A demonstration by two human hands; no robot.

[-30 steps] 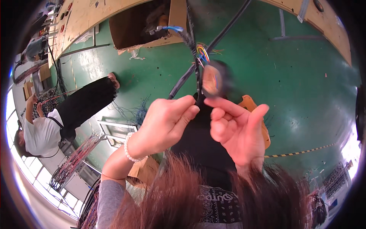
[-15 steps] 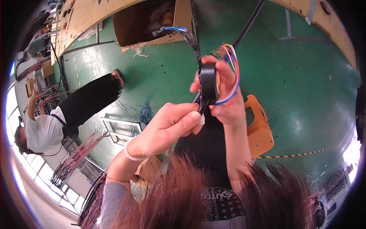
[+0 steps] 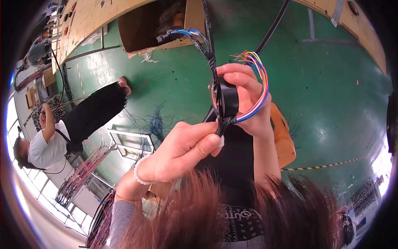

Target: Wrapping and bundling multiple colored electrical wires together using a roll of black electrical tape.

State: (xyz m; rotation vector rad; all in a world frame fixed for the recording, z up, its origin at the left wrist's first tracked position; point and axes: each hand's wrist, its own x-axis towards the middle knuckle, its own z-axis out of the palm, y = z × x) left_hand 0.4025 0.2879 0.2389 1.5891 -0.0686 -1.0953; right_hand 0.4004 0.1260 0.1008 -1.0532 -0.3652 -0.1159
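My left hand (image 3: pixel 184 147), with a beaded bracelet at its wrist, pinches a black-taped wire harness (image 3: pixel 210 62) between thumb and fingers. A small white piece (image 3: pixel 221 141) shows at the thumb tip. My right hand (image 3: pixel 248 93) curls around a roll of black tape (image 3: pixel 230 97), which lies right against the harness. From the joint by my left fingers, a bundle of coloured wires (image 3: pixel 263 89) loops up past my right hand to bare-looking ends. Farther up, a branch with blue and white wires (image 3: pixel 186 32) bends left.
An open cardboard box (image 3: pixel 145 29) stands beyond my hands, near a wooden board (image 3: pixel 103 12). An orange plastic stool (image 3: pixel 284 141) is at right. On the left are another person (image 3: pixel 47 143), a white metal frame (image 3: pixel 128 141) and heaped wires (image 3: pixel 155 124) on the green floor.
The tape roll has turned and dropped slightly, and my right fingers have shifted around it. Both hands sit a little lower. The other person's arm at left has moved.
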